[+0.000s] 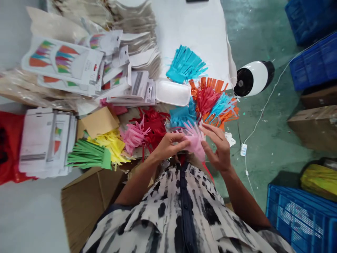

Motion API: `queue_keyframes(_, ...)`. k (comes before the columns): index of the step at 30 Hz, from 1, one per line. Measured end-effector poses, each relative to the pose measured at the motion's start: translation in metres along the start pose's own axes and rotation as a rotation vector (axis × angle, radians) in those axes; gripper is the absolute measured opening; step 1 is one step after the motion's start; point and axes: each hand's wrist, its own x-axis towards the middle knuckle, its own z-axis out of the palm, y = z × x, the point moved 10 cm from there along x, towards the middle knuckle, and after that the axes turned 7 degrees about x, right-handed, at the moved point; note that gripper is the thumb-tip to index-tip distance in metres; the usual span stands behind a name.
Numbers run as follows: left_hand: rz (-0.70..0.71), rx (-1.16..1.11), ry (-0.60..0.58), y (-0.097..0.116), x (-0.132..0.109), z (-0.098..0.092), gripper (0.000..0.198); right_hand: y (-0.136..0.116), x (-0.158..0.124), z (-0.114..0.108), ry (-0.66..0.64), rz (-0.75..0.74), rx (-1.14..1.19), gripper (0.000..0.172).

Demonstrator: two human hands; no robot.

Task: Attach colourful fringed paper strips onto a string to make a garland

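Note:
A pink fringed tissue-paper tassel [197,144] is held in front of my body at the table's near edge. My left hand [172,144] pinches its left side between thumb and fingers. On the other side, my right hand [217,146] has its thumb and fingertips at the tassel's upper right, among the strips. Just beyond my hands lie a blue fringed paper piece [181,116], a red tassel bundle [207,100] and orange fringed paper [229,116]. Dark red strips [154,128] and another pink tassel [134,137] rest left of my left hand.
Green fringed paper [89,154] and yellow fringe [112,144] lie at the left. A white plastic box [173,93] stands behind the tassels, near stacked printed packages [65,66]. Right of the table are a white fan [254,78], a cable, and a blue crate [297,218] on the floor.

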Motion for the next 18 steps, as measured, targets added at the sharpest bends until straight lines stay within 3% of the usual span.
queue_keyframes(3,0.028,0.03,-0.334,0.016,0.005,0.023,0.046,0.012,0.016,0.025,-0.404,0.037,0.226,0.049)
queue_keyframes(5,0.017,0.013,-0.409,0.021,0.009,0.025,0.045,0.027,0.015,0.045,-0.656,0.152,0.393,0.04)
queue_keyframes(7,-0.027,0.002,-0.426,0.017,0.014,0.023,0.045,0.041,0.01,0.057,-0.793,0.256,0.479,0.033)
queue_keyframes(9,-0.109,-0.034,-0.483,0.003,0.015,0.025,0.048,0.05,0.005,0.061,-0.844,0.32,0.516,0.037)
queue_keyframes(11,-0.202,-0.116,-0.625,-0.014,0.011,0.036,0.054,0.053,0.003,0.059,-0.854,0.343,0.534,0.041)
queue_keyframes(13,-0.281,-0.184,-0.818,-0.031,0.001,0.054,0.064,0.053,0.005,0.053,-0.859,0.323,0.505,0.04)
queue_keyframes(15,-0.297,-0.171,-0.907,-0.046,-0.002,0.068,0.069,0.052,0.01,0.045,-0.867,0.261,0.421,0.037)
queue_keyframes(16,-0.267,-0.128,-0.861,-0.052,0.004,0.07,0.067,0.052,0.013,0.04,-0.868,0.227,0.366,0.035)
queue_keyframes(18,-0.164,-0.012,-0.644,-0.059,0.025,0.064,0.06,0.051,0.022,0.029,-0.842,0.161,0.261,0.032)
